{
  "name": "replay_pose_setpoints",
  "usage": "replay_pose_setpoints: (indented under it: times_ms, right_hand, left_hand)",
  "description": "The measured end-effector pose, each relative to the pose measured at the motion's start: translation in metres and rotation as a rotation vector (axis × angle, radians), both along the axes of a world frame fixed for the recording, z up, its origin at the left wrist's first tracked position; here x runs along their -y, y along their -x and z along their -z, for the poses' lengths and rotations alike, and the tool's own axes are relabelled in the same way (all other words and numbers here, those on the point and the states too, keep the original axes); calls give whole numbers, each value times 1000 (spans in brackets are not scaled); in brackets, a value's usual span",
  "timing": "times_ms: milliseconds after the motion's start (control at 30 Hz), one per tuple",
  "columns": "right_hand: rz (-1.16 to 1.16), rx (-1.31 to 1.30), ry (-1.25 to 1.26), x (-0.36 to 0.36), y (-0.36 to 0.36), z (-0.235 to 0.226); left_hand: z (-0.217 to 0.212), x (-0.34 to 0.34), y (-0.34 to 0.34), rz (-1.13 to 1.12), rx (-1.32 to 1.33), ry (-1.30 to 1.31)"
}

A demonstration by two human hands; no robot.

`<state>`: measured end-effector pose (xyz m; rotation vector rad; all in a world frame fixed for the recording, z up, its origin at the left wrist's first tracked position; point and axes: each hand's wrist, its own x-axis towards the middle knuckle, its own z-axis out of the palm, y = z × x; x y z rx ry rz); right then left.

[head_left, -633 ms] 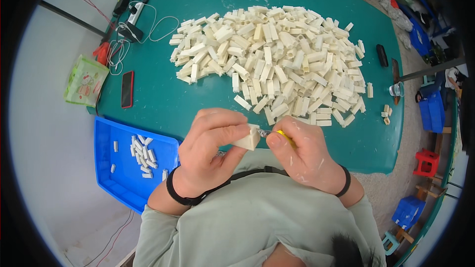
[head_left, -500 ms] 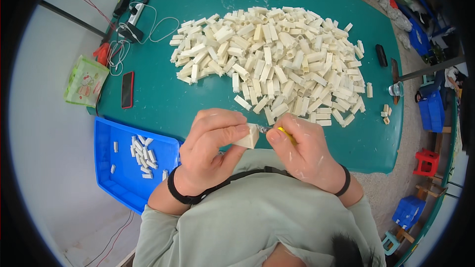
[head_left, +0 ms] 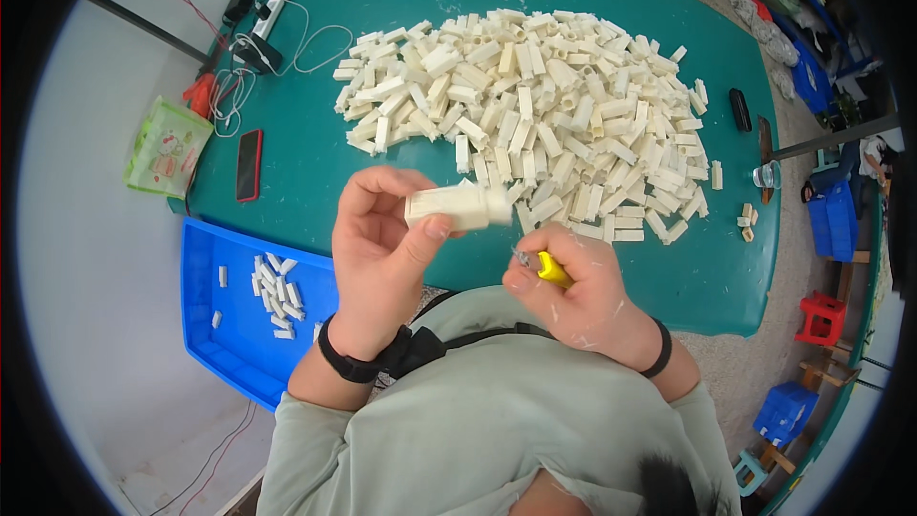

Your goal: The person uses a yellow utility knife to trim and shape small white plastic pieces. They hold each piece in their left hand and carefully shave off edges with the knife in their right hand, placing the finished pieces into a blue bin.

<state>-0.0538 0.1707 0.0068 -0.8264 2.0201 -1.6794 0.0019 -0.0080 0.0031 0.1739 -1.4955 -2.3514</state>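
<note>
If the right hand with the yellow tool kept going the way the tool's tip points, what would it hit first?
Most likely the white block held in the left hand: the right hand aims the yellow-handled tool up and left toward it. Depth is hard to judge.

Left hand pinches one cream plastic block, held lengthwise at frame centre. Right hand, at 4 o'clock of it, grips a yellow-handled tool. Heap of cream blocks on green table at 12 o'clock. Blue tray at 8 o'clock, few blocks inside.

yellow-handled tool mostly hidden in right hand, tip blurred
</note>
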Motion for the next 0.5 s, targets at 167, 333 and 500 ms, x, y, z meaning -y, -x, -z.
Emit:
replay_pose_setpoints:
  times_ms: [167,333,500]
  right_hand:
    - [17,-137,77,6,0,4]
    - [-28,-222,71,3,4,-4]
    - [-50,-268,71,3,6,-6]
  left_hand:
    - [-3,3,0,303,134,-168]
    - [-6,5,-5,458,9,110]
    - [-2,11,-4,504,3,192]
